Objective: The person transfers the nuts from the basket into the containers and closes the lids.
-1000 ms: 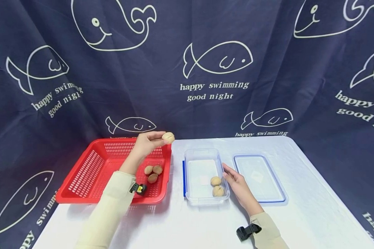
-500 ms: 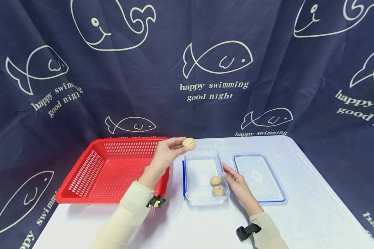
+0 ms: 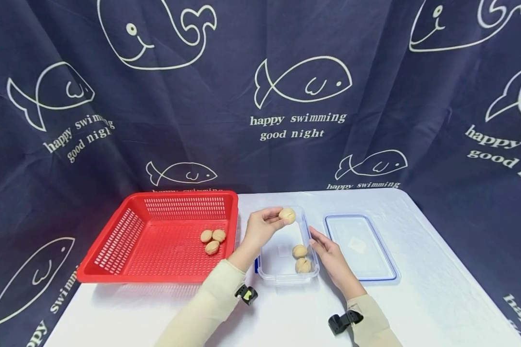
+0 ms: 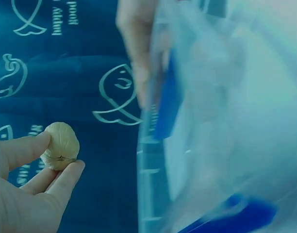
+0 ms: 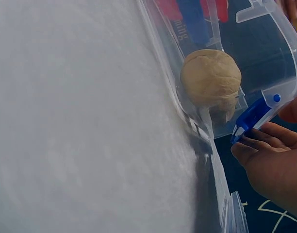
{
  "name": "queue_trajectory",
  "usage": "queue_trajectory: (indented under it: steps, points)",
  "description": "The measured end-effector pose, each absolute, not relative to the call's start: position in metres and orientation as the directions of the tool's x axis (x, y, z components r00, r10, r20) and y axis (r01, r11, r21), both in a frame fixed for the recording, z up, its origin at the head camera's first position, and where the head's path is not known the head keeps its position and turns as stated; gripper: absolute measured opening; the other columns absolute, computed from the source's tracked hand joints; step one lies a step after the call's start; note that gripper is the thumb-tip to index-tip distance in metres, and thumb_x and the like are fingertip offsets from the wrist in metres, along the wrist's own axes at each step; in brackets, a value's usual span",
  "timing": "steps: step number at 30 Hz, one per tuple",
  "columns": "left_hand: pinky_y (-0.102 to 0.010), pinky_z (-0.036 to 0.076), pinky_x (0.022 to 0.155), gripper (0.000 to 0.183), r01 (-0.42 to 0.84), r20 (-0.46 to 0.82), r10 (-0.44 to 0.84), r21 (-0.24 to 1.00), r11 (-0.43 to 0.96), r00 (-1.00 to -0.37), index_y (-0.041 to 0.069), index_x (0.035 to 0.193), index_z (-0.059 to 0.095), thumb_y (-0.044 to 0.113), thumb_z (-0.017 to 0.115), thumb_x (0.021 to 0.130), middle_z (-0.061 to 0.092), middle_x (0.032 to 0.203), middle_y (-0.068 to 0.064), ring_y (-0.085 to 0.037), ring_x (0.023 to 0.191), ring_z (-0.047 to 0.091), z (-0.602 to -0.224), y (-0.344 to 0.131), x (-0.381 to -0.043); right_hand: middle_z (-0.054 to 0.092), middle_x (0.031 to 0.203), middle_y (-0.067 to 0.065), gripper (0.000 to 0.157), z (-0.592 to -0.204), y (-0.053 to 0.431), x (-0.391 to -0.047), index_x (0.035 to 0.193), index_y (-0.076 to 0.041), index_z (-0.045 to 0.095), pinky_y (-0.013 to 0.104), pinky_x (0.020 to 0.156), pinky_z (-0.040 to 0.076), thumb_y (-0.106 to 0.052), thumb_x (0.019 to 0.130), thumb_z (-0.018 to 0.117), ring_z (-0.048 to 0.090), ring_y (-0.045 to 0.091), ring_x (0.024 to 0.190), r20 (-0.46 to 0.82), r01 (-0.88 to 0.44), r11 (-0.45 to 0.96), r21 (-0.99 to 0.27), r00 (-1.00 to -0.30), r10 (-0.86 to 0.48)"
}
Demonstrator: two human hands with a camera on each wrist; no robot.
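My left hand [image 3: 260, 229] pinches a walnut [image 3: 287, 215] between thumb and fingertips, over the far part of a clear plastic food container [image 3: 282, 278]. In the left wrist view the same walnut [image 4: 62, 144] shows its pale, seamed shell. Two more walnuts [image 3: 303, 265] lie inside the container, near its right front corner. My right hand [image 3: 332, 260] holds the container's right wall, with the fingers at a blue clip [image 5: 255, 116] and the thumb by the rim in the right wrist view.
A red plastic basket [image 3: 156, 278] stands at the left with three walnuts [image 3: 212, 247] at its right side. To the right of the container, a clear lid [image 3: 360, 246] with a blue seal lies flat on the white tablecloth [image 3: 295, 318]. A dark fish-patterned curtain [image 3: 226, 120] hangs behind.
My left hand has carried the walnut rightward from over the basket's far right corner to over the container, coming lower and nearer. My right hand and the container have stayed in place.
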State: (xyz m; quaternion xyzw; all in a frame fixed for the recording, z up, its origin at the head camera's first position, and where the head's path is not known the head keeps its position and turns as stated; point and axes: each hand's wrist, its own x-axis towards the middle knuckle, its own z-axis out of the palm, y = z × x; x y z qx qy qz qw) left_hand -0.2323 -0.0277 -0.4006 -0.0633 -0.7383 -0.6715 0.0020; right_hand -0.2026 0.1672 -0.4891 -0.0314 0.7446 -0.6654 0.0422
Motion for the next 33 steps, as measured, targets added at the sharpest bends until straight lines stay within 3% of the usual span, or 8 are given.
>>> queue_trajectory:
  steps: [12,33]
  points:
    - [-0.021,0.050,0.066,0.030,-0.028,-0.032,0.025,0.985,0.170,-0.999,-0.001,0.100,0.065,0.002,0.071,0.070,0.066,0.087,-0.010,-0.013,0.078,0.063,-0.444,0.000,-0.245,0.028,0.142,0.005,0.047,-0.488,0.165,-0.205,0.136,-0.015,0.035,0.031,0.104,0.021,-0.028,0.092,0.047,0.023,0.019,0.131,-0.025,0.014,0.110,-0.994,-0.995,-0.098]
    - [-0.018,0.048,0.058,0.028,-0.020,-0.009,-0.029,0.906,0.423,-1.000,-0.002,0.092,0.067,0.002,0.075,0.065,0.066,0.076,-0.008,-0.009,0.065,0.059,-0.476,0.013,-0.248,0.028,0.142,0.005,0.046,-0.489,0.166,-0.203,0.136,-0.015,0.034,0.027,0.103,0.022,-0.025,0.092,0.046,0.023,0.019,0.131,-0.044,0.036,0.085,-0.996,-0.995,-0.090]
